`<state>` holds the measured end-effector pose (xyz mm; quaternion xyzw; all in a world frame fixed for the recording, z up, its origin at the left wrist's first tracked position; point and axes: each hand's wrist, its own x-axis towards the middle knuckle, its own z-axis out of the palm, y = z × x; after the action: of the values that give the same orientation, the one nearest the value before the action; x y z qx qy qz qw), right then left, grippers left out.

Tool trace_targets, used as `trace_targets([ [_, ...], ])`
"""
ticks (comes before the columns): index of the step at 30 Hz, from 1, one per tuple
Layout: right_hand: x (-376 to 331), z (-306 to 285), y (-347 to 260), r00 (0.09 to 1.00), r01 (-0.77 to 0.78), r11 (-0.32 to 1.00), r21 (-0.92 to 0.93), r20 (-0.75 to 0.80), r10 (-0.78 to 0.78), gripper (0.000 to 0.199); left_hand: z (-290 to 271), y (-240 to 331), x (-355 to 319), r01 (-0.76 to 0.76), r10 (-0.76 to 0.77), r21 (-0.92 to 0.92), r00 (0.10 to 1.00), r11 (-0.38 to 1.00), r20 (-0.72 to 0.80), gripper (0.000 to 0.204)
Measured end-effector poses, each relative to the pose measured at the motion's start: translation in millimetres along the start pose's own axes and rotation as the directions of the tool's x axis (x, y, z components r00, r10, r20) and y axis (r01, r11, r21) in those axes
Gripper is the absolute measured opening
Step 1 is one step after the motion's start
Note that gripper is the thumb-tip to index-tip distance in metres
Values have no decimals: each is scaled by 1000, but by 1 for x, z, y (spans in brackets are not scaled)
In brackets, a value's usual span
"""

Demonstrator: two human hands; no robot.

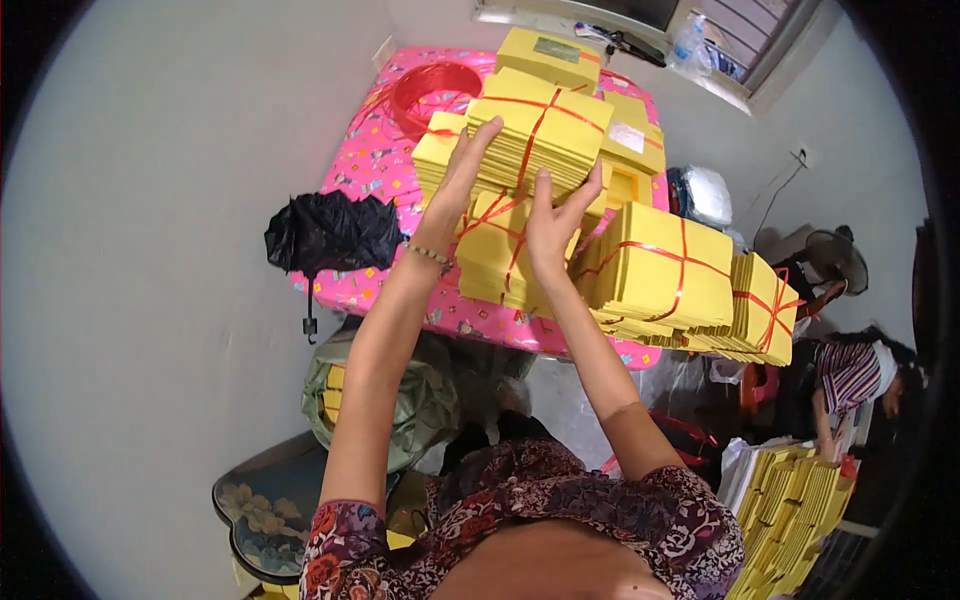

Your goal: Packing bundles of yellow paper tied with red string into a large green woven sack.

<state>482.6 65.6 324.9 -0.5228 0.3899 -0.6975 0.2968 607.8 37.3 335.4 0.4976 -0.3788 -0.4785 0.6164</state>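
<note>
Between my two hands is a thick bundle of flat yellow paper pieces (545, 110), tied crosswise with red plastic string. My left hand (466, 175) presses along its left side. My right hand (560, 225) grips the near right corner, thumb at the near face and fingers up the right side. The bundle sits tilted over other yellow bundles; whether it rests on them I cannot tell. Just below it, another tied bundle (490, 255) lies between my wrists. To the right of my right hand stands a larger tied yellow bundle (665, 265).
A pink patterned cloth (340, 290) covers the table. On it are a coil of red string (435, 90) and a black folded umbrella (335, 235). A green sack (420, 400) stands below. Another person (850, 380) bends near stacked yellow pieces (790, 510) at the right.
</note>
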Motion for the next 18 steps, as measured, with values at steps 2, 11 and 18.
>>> trace_targets([
  [2,-14,4,-15,999,17,1000,1,40,-17,70,-11,-5,-8,-13,9,-60,998,998,-62,68],
  [11,-109,5,-103,759,416,907,-66,573,-307,67,-78,0,-122,-261,-2,-596,915,760,-403,62],
  [18,-198,-6,-80,648,-4,996,-93,758,73,77,-156,-62,-295,-493,-132,-568,667,659,-733,57],
])
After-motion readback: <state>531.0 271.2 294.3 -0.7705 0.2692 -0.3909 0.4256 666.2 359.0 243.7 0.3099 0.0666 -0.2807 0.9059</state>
